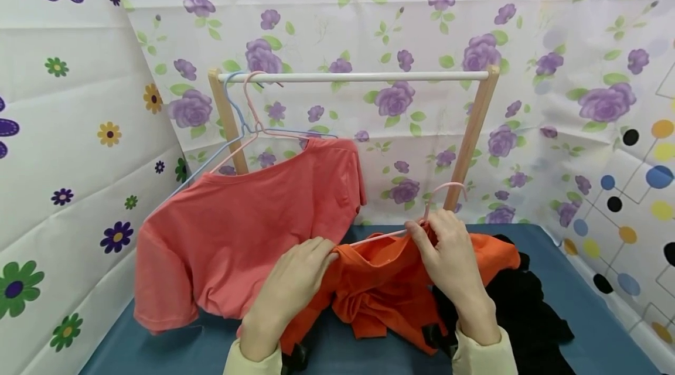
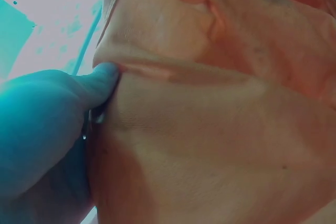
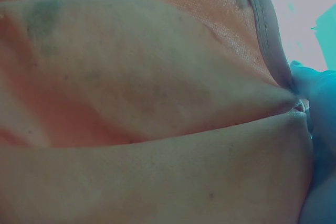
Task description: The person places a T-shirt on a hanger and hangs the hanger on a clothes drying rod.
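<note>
An orange shirt (image 1: 379, 281) hangs in folds low over the table between both hands. Its neckline is pinched at the left by my left hand (image 1: 295, 281), thumb and fingers on the fabric edge. Thumb on cloth also shows in the left wrist view. My right hand (image 1: 450, 258) grips the shirt's other side near the neck of a pink hanger (image 1: 428, 204). The hanger's hook stands up above that hand, and part of its bar shows at the neckline; the rest is inside the shirt. In the right wrist view, orange fabric (image 3: 157, 77) fills most of the picture.
A coral T-shirt (image 1: 263, 205) hangs on another pink hanger (image 1: 248, 94) at the left end of a rack with a white rod (image 1: 369, 77). Beside it hangs a blue hanger (image 1: 232, 106). Black clothing (image 1: 527, 310) lies on the blue table (image 1: 596, 328) at right.
</note>
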The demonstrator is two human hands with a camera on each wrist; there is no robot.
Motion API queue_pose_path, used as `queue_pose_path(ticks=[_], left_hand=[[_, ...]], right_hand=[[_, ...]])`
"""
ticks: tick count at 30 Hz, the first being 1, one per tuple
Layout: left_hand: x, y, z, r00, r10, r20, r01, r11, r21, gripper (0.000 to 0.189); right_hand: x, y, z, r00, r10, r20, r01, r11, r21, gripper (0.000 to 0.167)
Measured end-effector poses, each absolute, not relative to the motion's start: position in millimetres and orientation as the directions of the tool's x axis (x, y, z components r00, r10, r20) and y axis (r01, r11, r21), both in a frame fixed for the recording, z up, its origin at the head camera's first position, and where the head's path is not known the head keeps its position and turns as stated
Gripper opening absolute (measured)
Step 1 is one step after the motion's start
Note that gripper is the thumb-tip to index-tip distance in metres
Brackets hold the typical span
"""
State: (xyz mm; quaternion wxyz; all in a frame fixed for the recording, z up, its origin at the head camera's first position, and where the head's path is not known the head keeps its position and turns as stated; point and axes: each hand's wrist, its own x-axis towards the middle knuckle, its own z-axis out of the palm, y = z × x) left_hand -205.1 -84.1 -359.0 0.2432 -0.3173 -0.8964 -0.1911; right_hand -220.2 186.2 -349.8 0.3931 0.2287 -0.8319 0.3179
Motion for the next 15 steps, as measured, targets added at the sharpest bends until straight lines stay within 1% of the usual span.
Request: queue_pose_path(ticks=[6,12,15], left_hand=[[-205.2,-79.2,-361.0,-0.679,0.461,0.571,0.650,0.740,0.175,0.007],[-203.2,-72.5,-362.1,-0.720,0.461,0.519,0.645,0.719,0.258,0.010],[-202.9,-70.7,-361.5,-0.734,0.457,0.503,0.637,0.721,0.274,0.010]], right_hand=[[-219.2,175.8,-352.0,-0.584,-0.143,0.799,-0.630,0.701,-0.335,0.025],[-218.0,161.5,-354.5,-0.593,-0.196,0.781,-0.647,0.693,-0.318,0.023],[-217.4,157.0,-355.1,-0.603,-0.195,0.774,-0.639,0.698,-0.322,0.024]])
